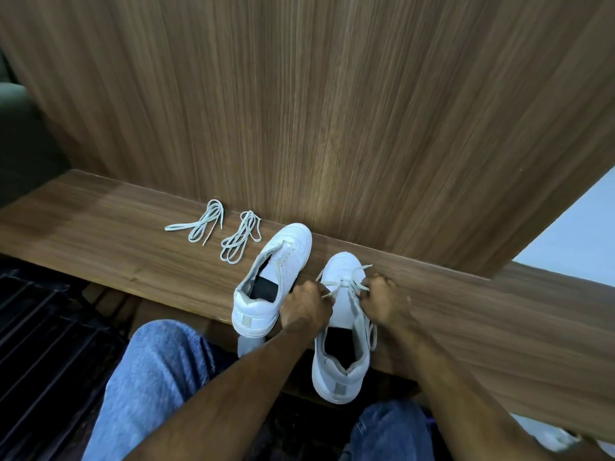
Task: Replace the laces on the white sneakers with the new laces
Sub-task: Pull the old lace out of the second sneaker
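Hands at lower centre: left hand (pixel 304 302) and right hand (pixel 382 294) each pinch the lace (pixel 346 281) on the right sneaker (pixel 342 327). Left sneaker (pixel 276 277) stands just beside it, unlaced. Two laces (pixel 219 231) lie further left on the wooden ledge (pixel 100 227), below a wood-grain wall panel (pixel 316 111).

Home interior: wood-veneer bench (pixel 100 224), matching panel wall (pixel 299 111), sofa edge (pixel 13 128).

Two sneakers on the ledge (pixel 116 247), toes at the back panel (pixel 332 111); left sneaker (pixel 276 281) just beside right sneaker (pixel 344 327); two lace bundles (pixel 203 222) (pixel 240 236) side by side, left of both sneakers, near the panel.
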A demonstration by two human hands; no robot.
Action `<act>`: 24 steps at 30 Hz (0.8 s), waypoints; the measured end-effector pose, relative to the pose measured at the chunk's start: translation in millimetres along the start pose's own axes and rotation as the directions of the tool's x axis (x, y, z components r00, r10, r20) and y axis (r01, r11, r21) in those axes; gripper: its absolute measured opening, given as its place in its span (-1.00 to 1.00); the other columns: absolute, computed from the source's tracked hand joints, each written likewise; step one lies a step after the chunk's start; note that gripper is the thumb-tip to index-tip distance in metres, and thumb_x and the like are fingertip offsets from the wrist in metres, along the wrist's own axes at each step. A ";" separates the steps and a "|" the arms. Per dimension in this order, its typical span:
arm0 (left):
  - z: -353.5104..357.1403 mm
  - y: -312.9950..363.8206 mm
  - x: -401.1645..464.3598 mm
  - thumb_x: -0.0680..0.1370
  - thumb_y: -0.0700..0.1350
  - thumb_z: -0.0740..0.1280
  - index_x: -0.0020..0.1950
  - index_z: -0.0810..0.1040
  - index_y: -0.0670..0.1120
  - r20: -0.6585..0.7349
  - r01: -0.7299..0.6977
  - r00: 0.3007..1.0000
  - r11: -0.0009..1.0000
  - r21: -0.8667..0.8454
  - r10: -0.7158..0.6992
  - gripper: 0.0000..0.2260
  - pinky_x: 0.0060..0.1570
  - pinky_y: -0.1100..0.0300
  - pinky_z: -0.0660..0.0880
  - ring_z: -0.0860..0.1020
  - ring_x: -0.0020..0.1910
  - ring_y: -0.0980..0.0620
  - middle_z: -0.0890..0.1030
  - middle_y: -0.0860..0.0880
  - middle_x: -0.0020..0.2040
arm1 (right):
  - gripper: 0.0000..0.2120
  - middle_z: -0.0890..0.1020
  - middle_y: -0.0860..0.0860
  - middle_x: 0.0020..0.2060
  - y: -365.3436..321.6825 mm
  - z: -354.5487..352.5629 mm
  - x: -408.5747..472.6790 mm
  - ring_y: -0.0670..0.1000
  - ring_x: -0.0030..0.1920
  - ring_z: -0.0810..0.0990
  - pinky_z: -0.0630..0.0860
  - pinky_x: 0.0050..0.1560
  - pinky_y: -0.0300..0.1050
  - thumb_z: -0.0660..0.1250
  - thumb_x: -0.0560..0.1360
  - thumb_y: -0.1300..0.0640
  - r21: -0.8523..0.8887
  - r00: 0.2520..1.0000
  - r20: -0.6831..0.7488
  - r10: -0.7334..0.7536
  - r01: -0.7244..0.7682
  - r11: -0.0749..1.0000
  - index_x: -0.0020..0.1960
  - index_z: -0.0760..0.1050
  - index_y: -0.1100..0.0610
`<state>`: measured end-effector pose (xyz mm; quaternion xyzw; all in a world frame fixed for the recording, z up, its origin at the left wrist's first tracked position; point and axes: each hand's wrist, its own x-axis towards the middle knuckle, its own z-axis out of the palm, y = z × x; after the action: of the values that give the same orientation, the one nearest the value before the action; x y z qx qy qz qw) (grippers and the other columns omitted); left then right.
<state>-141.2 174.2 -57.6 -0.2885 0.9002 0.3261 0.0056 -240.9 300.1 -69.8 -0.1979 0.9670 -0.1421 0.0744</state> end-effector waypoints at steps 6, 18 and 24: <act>2.2 -1.7 1.2 0.54 0.08 0.33 0.16 0.61 0.00 -0.003 0.016 1.000 1.000 0.005 -0.016 -0.74 0.06 0.07 0.48 0.55 0.16 -0.18 0.60 -0.13 0.15 | -0.81 0.47 0.07 -0.42 3.7 -31.1 5.1 -0.04 -0.45 0.39 0.33 -0.45 -0.21 0.31 0.55 0.20 0.677 0.986 -0.137 0.096 0.022 0.736 -0.25 0.52 0.17; 3.1 -1.2 2.4 0.53 0.07 0.31 0.13 0.62 0.00 -0.006 0.018 1.000 1.000 0.012 -0.018 -0.75 0.06 0.07 0.48 0.55 0.15 -0.19 0.61 -0.14 0.13 | -0.84 0.60 0.04 -0.27 -3.2 -15.0 12.8 0.01 -0.25 0.56 0.48 -0.17 -0.08 0.24 0.59 0.14 0.673 0.991 -0.100 0.086 0.004 0.740 -0.07 0.56 0.16; 6.9 -2.9 5.3 0.53 0.07 0.31 0.10 0.63 -0.02 0.007 0.035 0.999 0.999 0.004 -0.035 -0.75 0.05 0.06 0.49 0.56 0.13 -0.19 0.61 -0.14 0.11 | -0.85 0.62 0.22 -0.03 7.2 7.0 9.7 0.23 0.00 0.59 0.50 -0.08 -0.02 0.25 0.52 0.16 0.072 0.999 0.032 -0.026 0.024 0.997 -0.22 0.48 0.14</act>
<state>-145.3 173.8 -65.8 -0.3033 0.8956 0.3250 0.0149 -250.9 300.9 -79.5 -0.2095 0.9574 -0.1742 0.0954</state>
